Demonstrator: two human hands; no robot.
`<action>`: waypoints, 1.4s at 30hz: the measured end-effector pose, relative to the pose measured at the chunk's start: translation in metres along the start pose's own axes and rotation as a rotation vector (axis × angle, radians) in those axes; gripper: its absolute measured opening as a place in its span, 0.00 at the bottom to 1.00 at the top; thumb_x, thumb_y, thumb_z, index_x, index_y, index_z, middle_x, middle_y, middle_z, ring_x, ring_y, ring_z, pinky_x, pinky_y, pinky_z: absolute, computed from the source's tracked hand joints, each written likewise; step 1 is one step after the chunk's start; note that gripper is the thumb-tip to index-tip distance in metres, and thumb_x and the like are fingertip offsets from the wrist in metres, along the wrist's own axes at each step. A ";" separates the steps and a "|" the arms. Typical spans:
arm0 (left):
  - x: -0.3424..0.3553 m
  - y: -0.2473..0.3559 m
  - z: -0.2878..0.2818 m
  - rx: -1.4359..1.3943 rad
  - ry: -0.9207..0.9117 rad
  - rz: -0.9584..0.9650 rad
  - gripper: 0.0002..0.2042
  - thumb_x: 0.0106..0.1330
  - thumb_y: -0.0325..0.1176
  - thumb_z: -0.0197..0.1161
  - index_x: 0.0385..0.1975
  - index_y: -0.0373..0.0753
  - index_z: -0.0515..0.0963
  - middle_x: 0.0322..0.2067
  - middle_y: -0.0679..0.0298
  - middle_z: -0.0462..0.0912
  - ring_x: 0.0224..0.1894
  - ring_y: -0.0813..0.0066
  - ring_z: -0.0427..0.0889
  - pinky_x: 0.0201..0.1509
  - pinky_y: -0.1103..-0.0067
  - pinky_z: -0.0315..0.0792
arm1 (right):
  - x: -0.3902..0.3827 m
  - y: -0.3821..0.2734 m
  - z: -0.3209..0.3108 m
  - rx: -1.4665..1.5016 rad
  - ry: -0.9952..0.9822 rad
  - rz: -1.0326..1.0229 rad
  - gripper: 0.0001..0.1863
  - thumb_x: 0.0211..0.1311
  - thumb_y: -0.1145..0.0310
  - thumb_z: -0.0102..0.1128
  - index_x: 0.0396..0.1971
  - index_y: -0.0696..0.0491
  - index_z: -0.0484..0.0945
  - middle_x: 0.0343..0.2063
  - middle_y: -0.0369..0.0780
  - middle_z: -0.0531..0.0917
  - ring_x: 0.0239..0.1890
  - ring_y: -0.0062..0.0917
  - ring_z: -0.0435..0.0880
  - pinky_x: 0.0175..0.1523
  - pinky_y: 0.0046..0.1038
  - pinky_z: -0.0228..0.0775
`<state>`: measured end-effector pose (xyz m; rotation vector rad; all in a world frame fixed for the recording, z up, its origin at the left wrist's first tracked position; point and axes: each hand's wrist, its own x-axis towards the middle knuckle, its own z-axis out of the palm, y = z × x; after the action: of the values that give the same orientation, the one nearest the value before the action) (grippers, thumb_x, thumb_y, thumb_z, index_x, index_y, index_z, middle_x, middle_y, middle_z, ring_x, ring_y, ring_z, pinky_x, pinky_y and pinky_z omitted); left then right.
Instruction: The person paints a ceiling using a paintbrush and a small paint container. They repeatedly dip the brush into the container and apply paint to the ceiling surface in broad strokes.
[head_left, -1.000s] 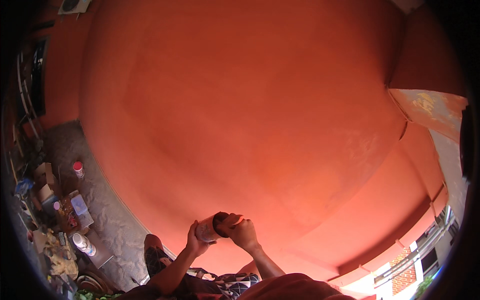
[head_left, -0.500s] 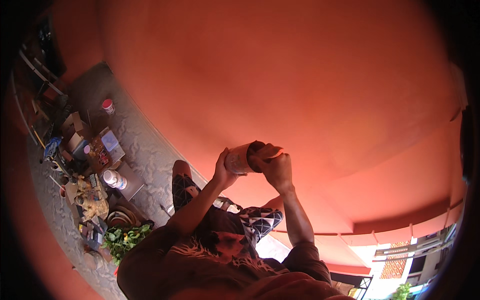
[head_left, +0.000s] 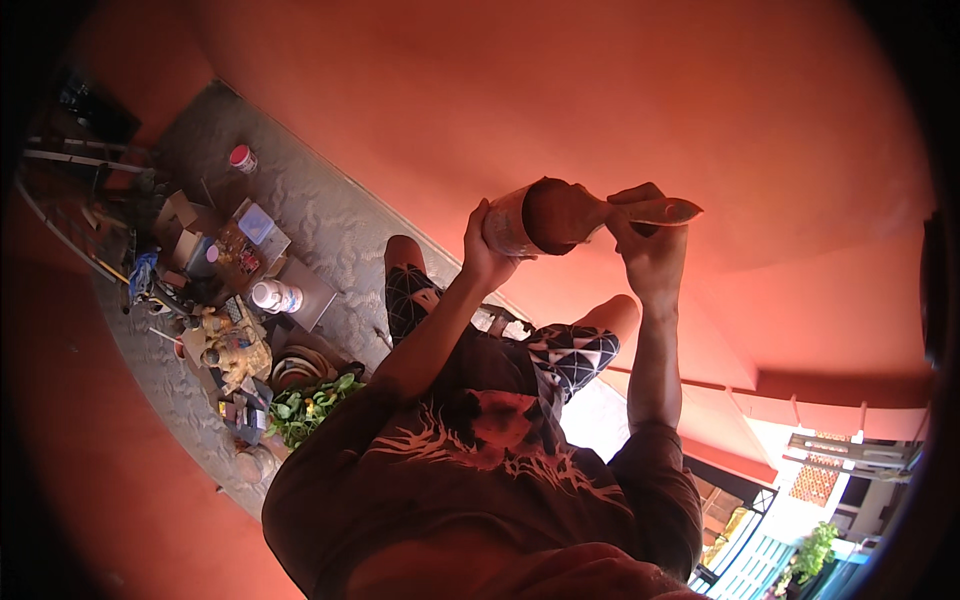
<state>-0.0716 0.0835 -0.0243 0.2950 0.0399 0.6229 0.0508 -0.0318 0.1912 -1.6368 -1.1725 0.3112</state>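
My left hand (head_left: 485, 252) is wrapped round the side of a round paint can (head_left: 508, 222), which is tipped with its dark mouth toward the right. In my right hand (head_left: 650, 258) is a wide paintbrush (head_left: 672, 211), gripped by its handle, whose end has a hole in it. The head of the brush lies at the can's mouth; whether the bristles touch the rim or the inside I cannot tell. What is inside the can is hidden in shadow. Both hands are up in front of the orange-red wall (head_left: 560, 90).
On the patterned floor (head_left: 330, 210) to the left stand a red bucket (head_left: 242, 158), cardboard boxes (head_left: 182, 222), a white tub (head_left: 275, 296) and assorted clutter. A leafy plant (head_left: 305, 408) is close to my left arm. At lower right is a blue slatted bench (head_left: 760, 562).
The brush has come back to the right, so its handle and head now show. Both hands and the can are higher and farther right in the view, which has also shifted.
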 end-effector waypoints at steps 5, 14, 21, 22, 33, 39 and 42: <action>0.002 0.002 0.012 -0.105 0.055 -0.005 0.31 0.75 0.61 0.42 0.62 0.40 0.72 0.53 0.59 0.83 0.51 0.62 0.84 0.41 0.62 0.83 | -0.003 -0.004 0.005 0.067 0.005 0.002 0.03 0.58 0.81 0.68 0.26 0.61 0.85 0.30 0.40 0.86 0.25 0.19 0.83 0.28 0.19 0.73; 0.001 0.000 0.017 -0.075 0.038 -0.002 0.29 0.75 0.60 0.41 0.59 0.43 0.75 0.51 0.60 0.83 0.49 0.63 0.84 0.37 0.63 0.80 | -0.007 -0.009 0.002 -0.236 -0.118 -0.225 0.04 0.62 0.80 0.68 0.27 0.58 0.86 0.31 0.37 0.84 0.27 0.19 0.83 0.25 0.19 0.67; 0.002 -0.003 0.019 -0.017 0.075 0.005 0.33 0.73 0.60 0.43 0.68 0.41 0.68 0.58 0.61 0.79 0.57 0.68 0.80 0.48 0.68 0.78 | -0.001 -0.007 -0.001 -0.187 -0.167 -0.223 0.03 0.62 0.79 0.67 0.28 0.58 0.87 0.30 0.36 0.84 0.25 0.19 0.82 0.26 0.22 0.70; 0.002 -0.004 0.021 -0.012 0.110 0.006 0.33 0.73 0.60 0.43 0.67 0.41 0.68 0.58 0.61 0.79 0.57 0.68 0.80 0.50 0.67 0.77 | -0.001 -0.006 -0.001 -0.185 -0.181 -0.217 0.03 0.62 0.79 0.67 0.29 0.58 0.87 0.29 0.36 0.84 0.25 0.19 0.82 0.26 0.22 0.71; 0.003 -0.009 0.009 0.058 0.071 -0.001 0.24 0.74 0.56 0.45 0.55 0.46 0.76 0.45 0.65 0.83 0.43 0.68 0.83 0.34 0.65 0.74 | 0.017 -0.025 -0.013 -0.591 -0.365 -0.292 0.07 0.61 0.72 0.63 0.36 0.56 0.77 0.27 0.46 0.84 0.25 0.39 0.85 0.31 0.38 0.79; 0.001 -0.012 0.012 0.054 0.121 -0.025 0.26 0.73 0.60 0.45 0.52 0.46 0.76 0.42 0.65 0.84 0.39 0.68 0.82 0.31 0.67 0.71 | 0.035 -0.032 -0.037 -0.373 -0.595 -0.080 0.04 0.63 0.75 0.64 0.36 0.56 0.79 0.28 0.44 0.85 0.29 0.34 0.87 0.35 0.34 0.79; 0.004 -0.010 0.014 0.004 0.130 -0.039 0.25 0.75 0.59 0.43 0.50 0.44 0.77 0.41 0.63 0.85 0.39 0.65 0.84 0.30 0.65 0.75 | 0.036 -0.022 -0.040 -0.117 -0.659 -0.122 0.04 0.62 0.79 0.65 0.35 0.56 0.81 0.30 0.41 0.86 0.33 0.30 0.87 0.40 0.31 0.79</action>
<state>-0.0605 0.0745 -0.0132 0.2568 0.1709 0.6030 0.0844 -0.0270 0.2389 -1.5983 -1.8009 0.7529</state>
